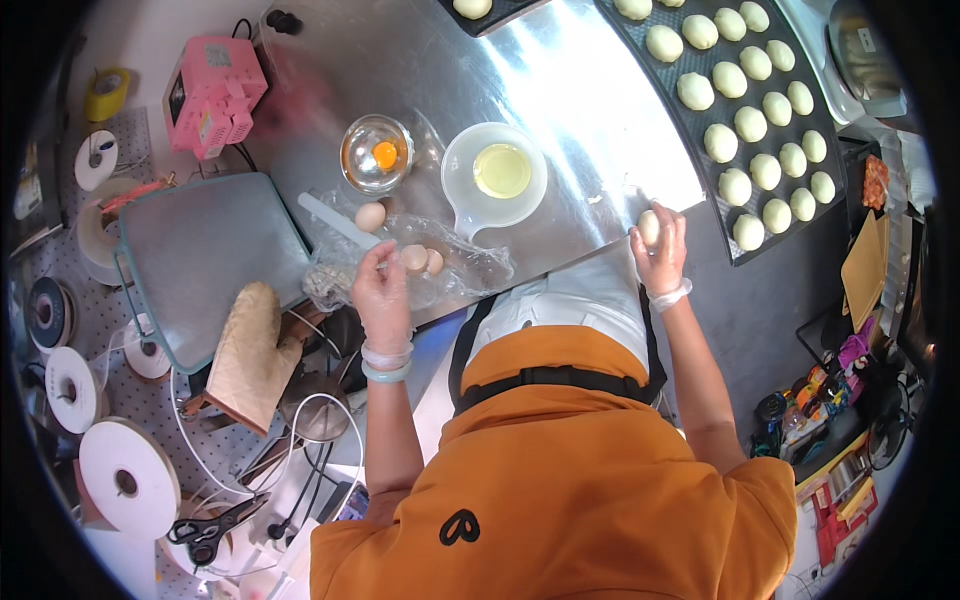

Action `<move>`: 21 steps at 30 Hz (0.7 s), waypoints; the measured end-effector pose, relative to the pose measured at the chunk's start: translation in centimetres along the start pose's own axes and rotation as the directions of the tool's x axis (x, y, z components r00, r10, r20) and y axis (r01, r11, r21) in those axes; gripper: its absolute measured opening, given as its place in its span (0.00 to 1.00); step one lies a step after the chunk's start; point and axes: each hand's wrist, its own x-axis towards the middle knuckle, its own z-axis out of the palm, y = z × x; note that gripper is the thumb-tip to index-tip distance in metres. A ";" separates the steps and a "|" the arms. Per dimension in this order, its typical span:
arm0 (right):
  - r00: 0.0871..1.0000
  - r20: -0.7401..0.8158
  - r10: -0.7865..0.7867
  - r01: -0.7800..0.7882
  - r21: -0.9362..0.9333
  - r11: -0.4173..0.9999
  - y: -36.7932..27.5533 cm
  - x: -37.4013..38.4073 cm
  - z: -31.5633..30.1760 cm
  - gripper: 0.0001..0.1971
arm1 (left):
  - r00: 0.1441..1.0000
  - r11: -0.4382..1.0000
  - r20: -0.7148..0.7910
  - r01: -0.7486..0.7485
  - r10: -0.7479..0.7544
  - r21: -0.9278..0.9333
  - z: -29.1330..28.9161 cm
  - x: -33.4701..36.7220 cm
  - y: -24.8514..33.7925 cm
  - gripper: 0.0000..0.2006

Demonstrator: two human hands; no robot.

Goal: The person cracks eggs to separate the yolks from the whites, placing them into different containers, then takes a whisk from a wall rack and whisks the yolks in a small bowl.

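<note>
Pale ball (649, 229) by the steel table's (400, 70) near edge.
Your left hand (383, 305) meets a white strip (336, 219), whether gripping you cannot tell; your right hand (660, 265) curls around the ball, left of the dark tray (715, 185).

pink gadget (213, 85) sat up-left of the left fingers (368, 262) | oven mitt (248, 352) was kinda down-left of them | scissors (214, 529) way below-left
</note>
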 end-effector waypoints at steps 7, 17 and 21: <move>0.999 0.026 0.020 -0.020 -0.020 1.000 0.7 -0.5 0.3 0.28 | 1.000 1.000 0.023 -0.013 0.013 0.010 0.2 -0.3 1.2 0.10; 0.537 0.826 0.172 -0.843 0.534 0.067 -10.7 9.8 -3.9 0.22 | 0.823 0.890 0.338 -0.417 0.456 -0.184 2.4 -0.7 10.1 0.19; 0.359 0.914 -0.190 -0.933 0.346 -0.099 -14.9 13.7 -3.3 0.21 | 0.724 0.848 0.441 -0.446 0.530 -0.287 2.5 -0.5 13.7 0.23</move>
